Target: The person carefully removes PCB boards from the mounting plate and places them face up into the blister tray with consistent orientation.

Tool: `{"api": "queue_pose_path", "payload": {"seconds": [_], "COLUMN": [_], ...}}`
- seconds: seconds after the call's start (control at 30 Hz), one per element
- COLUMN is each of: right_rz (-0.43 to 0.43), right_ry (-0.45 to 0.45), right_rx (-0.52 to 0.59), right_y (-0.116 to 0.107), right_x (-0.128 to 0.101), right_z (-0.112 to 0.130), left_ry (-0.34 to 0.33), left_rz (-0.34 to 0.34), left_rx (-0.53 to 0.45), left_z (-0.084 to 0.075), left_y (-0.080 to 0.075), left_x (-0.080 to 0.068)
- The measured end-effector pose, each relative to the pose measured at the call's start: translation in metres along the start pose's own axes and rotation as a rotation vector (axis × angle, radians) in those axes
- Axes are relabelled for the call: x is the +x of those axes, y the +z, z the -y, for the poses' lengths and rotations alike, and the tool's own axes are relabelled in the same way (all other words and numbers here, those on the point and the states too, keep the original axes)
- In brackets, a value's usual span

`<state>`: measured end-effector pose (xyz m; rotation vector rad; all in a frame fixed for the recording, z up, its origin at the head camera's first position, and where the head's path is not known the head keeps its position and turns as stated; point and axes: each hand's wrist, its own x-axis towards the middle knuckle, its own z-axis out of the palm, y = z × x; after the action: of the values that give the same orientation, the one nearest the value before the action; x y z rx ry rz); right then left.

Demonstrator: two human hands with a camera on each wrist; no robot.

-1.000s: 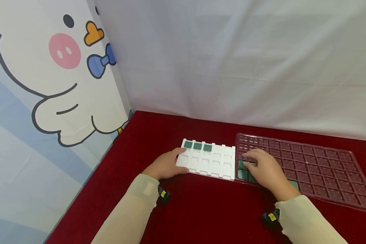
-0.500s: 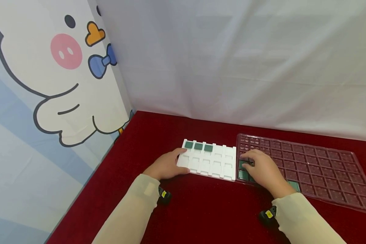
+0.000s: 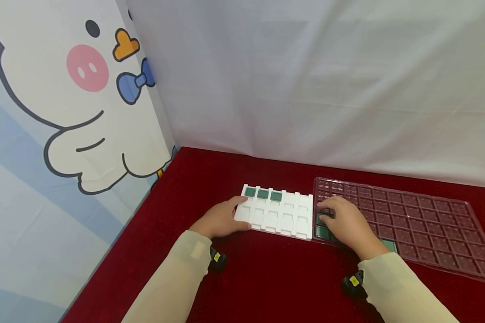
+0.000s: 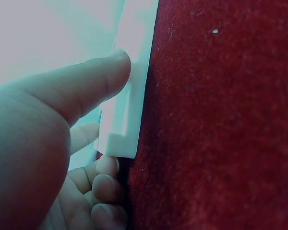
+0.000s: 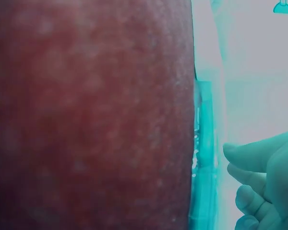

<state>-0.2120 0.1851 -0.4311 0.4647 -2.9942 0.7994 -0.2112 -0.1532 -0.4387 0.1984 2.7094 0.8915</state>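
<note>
My left hand [image 3: 220, 218] grips the left end of a white compartment tray [image 3: 280, 229], thumb at the front edge and index finger at the far side. In the left wrist view the thumb [image 4: 105, 74] lies over the tray's rim [image 4: 120, 143], other fingers bent at its end. Three green square chips [image 3: 262, 194] lie in the tray's back row. My right hand [image 3: 349, 226] is over the clear plastic tray [image 3: 412, 211], thumb and index fingertips at a green chip [image 3: 320, 218] near its left end; I cannot tell whether they pinch it.
Another green chip [image 3: 322, 232] sits at the plastic tray's front left corner, and one more chip [image 3: 389, 245] shows right of the right wrist. Both trays lie side by side on a red cloth [image 3: 275, 278]. A white curtain [image 3: 327, 89] hangs behind, a cartoon-printed sheet [image 3: 77, 148] at left.
The right thumb and index fingertips have drawn slightly closer over the chip, and the right wrist has shifted a little left. The left hand and white tray keep their place.
</note>
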Motion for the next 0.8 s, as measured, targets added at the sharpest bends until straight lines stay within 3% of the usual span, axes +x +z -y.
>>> {"api": "queue_pose_path", "payload": {"seconds": [0.8], "right_rz": [-0.049], "right_ry": [-0.038], "right_rx": [0.047], "right_y": [0.009], "right_x": [0.015], "right_z": [0.026], "left_ry": [0.002], "left_rz": [0.005], "left_rx": [-0.012], "left_z": [-0.003], "left_y": [-0.002], "left_x": [-0.002]}}
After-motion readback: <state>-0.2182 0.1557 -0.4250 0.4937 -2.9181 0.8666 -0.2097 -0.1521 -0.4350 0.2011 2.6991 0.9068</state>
